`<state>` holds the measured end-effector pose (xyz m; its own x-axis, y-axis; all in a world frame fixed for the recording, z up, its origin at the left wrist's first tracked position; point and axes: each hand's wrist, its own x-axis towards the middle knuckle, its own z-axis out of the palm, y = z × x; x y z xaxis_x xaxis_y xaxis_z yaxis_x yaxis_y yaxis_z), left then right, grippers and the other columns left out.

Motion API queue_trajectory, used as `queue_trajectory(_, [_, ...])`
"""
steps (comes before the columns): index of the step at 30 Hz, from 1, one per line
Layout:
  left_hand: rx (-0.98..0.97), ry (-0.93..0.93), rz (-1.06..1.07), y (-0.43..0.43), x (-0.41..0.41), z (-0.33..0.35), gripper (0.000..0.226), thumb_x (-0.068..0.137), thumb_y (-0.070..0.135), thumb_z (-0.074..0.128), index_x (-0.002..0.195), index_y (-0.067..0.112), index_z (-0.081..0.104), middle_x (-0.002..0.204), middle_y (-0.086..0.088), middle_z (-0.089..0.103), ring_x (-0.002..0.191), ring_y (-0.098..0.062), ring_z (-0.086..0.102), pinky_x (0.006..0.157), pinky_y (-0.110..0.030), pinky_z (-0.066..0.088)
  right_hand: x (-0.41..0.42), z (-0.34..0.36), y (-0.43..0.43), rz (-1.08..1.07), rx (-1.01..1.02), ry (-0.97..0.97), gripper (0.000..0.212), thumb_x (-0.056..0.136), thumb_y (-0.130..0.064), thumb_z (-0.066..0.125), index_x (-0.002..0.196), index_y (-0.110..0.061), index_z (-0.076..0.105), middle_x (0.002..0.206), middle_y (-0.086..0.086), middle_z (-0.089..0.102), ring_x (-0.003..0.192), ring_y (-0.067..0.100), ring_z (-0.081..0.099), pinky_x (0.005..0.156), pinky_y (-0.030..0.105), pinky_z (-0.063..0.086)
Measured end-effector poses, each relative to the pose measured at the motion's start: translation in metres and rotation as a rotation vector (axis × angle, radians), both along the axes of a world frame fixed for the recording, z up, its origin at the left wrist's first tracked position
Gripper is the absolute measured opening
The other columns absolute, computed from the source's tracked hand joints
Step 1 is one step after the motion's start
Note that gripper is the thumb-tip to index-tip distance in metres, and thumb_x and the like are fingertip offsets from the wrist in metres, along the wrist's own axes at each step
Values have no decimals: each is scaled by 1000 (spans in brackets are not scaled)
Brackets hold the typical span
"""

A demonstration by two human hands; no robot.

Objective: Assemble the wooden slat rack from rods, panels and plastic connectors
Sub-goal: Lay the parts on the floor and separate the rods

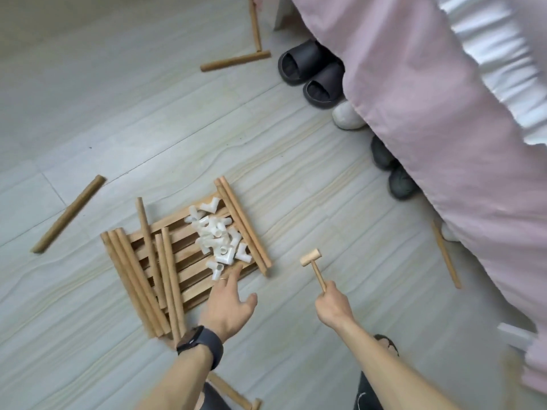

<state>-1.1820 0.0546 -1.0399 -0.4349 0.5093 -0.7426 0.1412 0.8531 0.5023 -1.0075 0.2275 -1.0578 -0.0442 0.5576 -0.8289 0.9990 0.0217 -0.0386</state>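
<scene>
A stack of wooden slat panels (189, 263) lies on the floor in the middle. A heap of white plastic connectors (217, 236) sits on its right half, and several wooden rods (139, 279) lie across its left side. Two more rods (244, 224) rest along its right edge. My left hand (229, 303), with a watch on the wrist, reaches with fingers extended toward the near connectors, fingertips close to one. My right hand (331, 303) grips the handle of a small wooden mallet (313, 263), head up, to the right of the panels.
Loose rods lie on the floor at left (69, 214), at the top (235, 61) and at the right beside the bed (447, 255). A pink bed cover (444, 128) fills the right side, with dark slippers (307, 72) and other shoes along its edge.
</scene>
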Motion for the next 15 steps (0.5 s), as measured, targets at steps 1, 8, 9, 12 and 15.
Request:
queue_trajectory(1, [21, 40, -76, 18, 8, -8, 75, 90, 46, 55, 155, 31, 22, 157, -1, 34, 141, -21, 34, 106, -34, 39, 6, -12, 11, -1, 9, 0, 29, 100, -10, 36, 128, -6, 45, 120, 19, 62, 109, 39, 61, 84, 38, 50])
queue_trajectory(8, [56, 216, -431, 119, 77, -98, 73, 91, 41, 50, 156, 29, 18, 160, 0, 28, 142, -21, 32, 111, -34, 35, 57, -125, 61, 111, 37, 191, 30, 102, -10, 44, 131, -10, 51, 125, 16, 60, 121, 35, 55, 94, 38, 42])
queue_trajectory(9, [59, 243, -490, 129, 89, -108, 73, 91, 40, 50, 155, 29, 18, 160, -1, 26, 144, -22, 30, 113, -35, 32, 69, -137, 63, 142, 29, 226, 33, 102, -10, 44, 134, -11, 51, 126, 15, 58, 123, 34, 52, 97, 37, 40])
queue_trajectory(12, [78, 327, -665, 161, 120, -129, 69, 93, 37, 47, 155, 27, 19, 162, -3, 21, 148, -23, 19, 119, -37, 23, 105, -160, 74, 202, -11, 370, 39, 99, -15, 51, 138, -17, 55, 126, 11, 55, 125, 30, 50, 105, 34, 39])
queue_trajectory(15, [67, 398, -832, 198, 147, -149, 66, 97, 38, 43, 156, 27, 17, 164, -3, 14, 151, -23, 10, 122, -40, 13, 148, -166, 90, 206, 20, 472, 43, 99, -26, 55, 141, -21, 55, 130, 5, 56, 126, 24, 50, 107, 32, 39])
